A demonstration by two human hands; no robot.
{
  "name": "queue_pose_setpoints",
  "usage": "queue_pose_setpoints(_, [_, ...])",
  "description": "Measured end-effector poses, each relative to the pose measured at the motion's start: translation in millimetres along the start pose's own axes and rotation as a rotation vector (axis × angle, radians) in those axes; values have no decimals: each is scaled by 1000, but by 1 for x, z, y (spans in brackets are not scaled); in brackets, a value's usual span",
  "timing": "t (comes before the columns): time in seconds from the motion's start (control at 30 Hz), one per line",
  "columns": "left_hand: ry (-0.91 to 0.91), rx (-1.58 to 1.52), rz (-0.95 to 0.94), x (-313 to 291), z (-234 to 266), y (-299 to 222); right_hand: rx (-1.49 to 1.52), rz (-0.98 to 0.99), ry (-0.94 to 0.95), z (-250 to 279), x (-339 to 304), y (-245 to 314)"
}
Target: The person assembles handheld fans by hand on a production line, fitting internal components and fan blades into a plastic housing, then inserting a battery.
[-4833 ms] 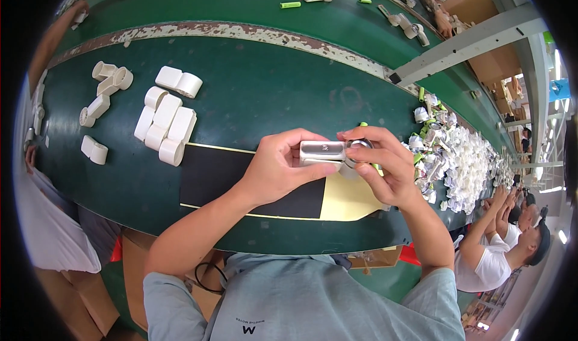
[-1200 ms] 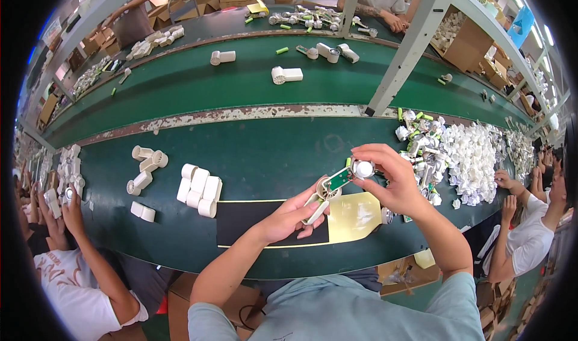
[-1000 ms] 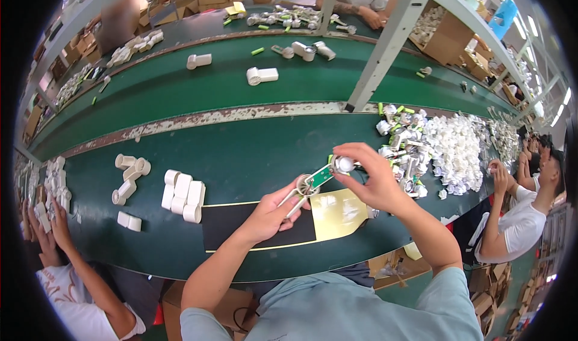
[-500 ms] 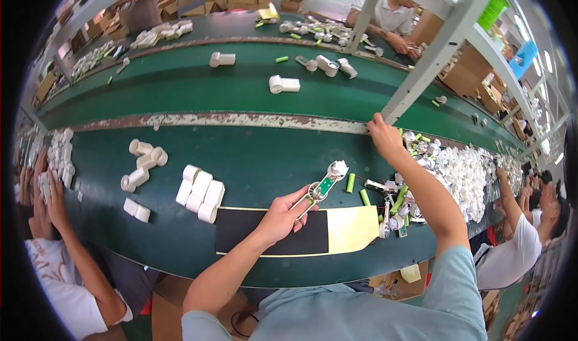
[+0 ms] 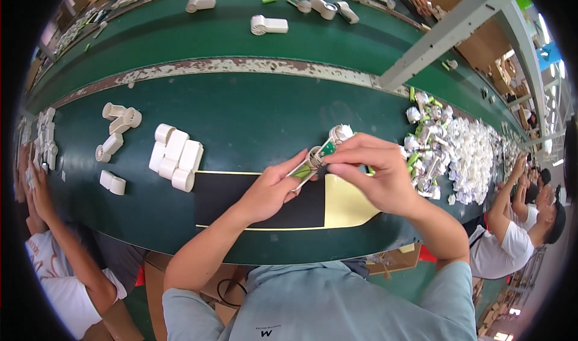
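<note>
— What's being held?
— A small assembly [image 5: 317, 156]: a narrow green circuit strip with a white round part at its far end and a ring-shaped white piece near the middle.
— How does it lie?
— Tilted, its white end pointing up and away, above the green workbench [image 5: 253, 112], over the far edge of the black-and-yellow mat [image 5: 265, 205], held clear of both.

Green bench [image 5: 253, 109]: white housings [image 5: 176, 157], black-yellow mat [image 5: 313, 205], parts pile [image 5: 457, 154].
</note>
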State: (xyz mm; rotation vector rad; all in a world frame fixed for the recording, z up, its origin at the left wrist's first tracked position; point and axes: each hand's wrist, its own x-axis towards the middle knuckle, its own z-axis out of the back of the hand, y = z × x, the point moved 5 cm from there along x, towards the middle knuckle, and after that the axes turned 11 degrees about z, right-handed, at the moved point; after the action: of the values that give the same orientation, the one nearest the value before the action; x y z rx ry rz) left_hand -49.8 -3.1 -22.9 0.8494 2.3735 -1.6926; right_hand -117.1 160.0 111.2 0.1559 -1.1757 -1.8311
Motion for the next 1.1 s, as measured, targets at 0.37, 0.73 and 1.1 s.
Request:
queue_pose_setpoints(0.37, [117,39,18,-5,-7,-7,-153,48,33,-27,-6,-19])
queue_pose_setpoints(0.73, [229,-3,57,2,-2,1,-220,248,282,-34,11,-21])
queue_pose_setpoints(1.1, [101,147,44,-3,-6,0,-327,262,284,-36,7,-21])
